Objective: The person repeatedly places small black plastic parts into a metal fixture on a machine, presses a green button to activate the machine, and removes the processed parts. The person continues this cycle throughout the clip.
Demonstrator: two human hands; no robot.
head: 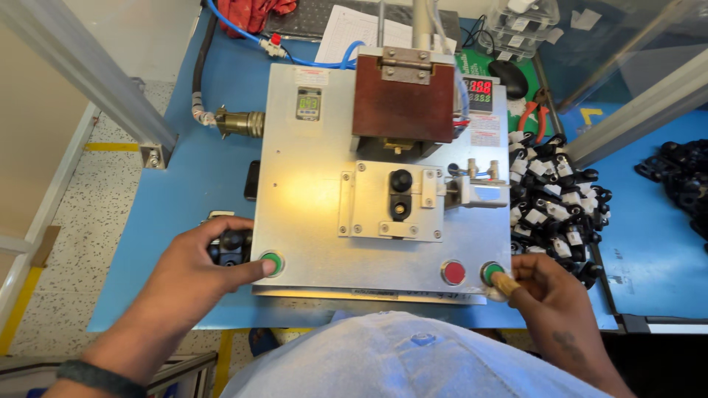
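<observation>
The left green button [272, 262] sits at the lower left corner of the silver metal plate [310, 221], and the thumb of the left hand [195, 269] presses on it. The other fingers of that hand curl around a small black part [231, 245] just beside the plate's edge. The right green button [492, 273] sits at the lower right corner of the plate. The right hand [549, 295] touches it with a thumb wrapped in tan tape, and its other fingers are folded in, holding nothing I can see. A red button [453, 272] is just to the left of the right green one. In the middle of the plate is a small metal holder [391, 200] with a black piece [400, 193] sitting in it. Above that hangs a brown block [403, 99] with a metal hinge. A heap of black and white parts [557, 199] lies on the blue tabletop [199, 184] at the right of the plate. Red-handled pliers [532, 118] lie higher up at the right. A blue hose [243, 33] runs along the top left.
</observation>
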